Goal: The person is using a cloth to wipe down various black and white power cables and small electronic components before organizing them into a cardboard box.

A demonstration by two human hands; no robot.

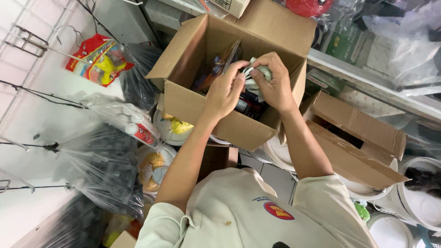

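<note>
- Nearest the camera is the person's cream shirt (239, 211); both forearms go up from it toward the open cardboard box (216, 115), which is my landmark.
- The left hand (223, 92) is above the box's front wall, its fingers bent and pinching the near side of a small crumpled white-and-grey bundle (255, 77).
- The right hand (274, 82) grips the same bundle from the other side, fingers curled around it. I think two hands are used because the bundle is soft and loose.
- The bundle is held over the box opening, above dark bottles (248, 104) inside.
- Left of the box hang clear plastic bags (98, 160) on the white wall.
- Right of the box lies a second, flatter carton (353, 138) on white buckets (420, 197).
</note>
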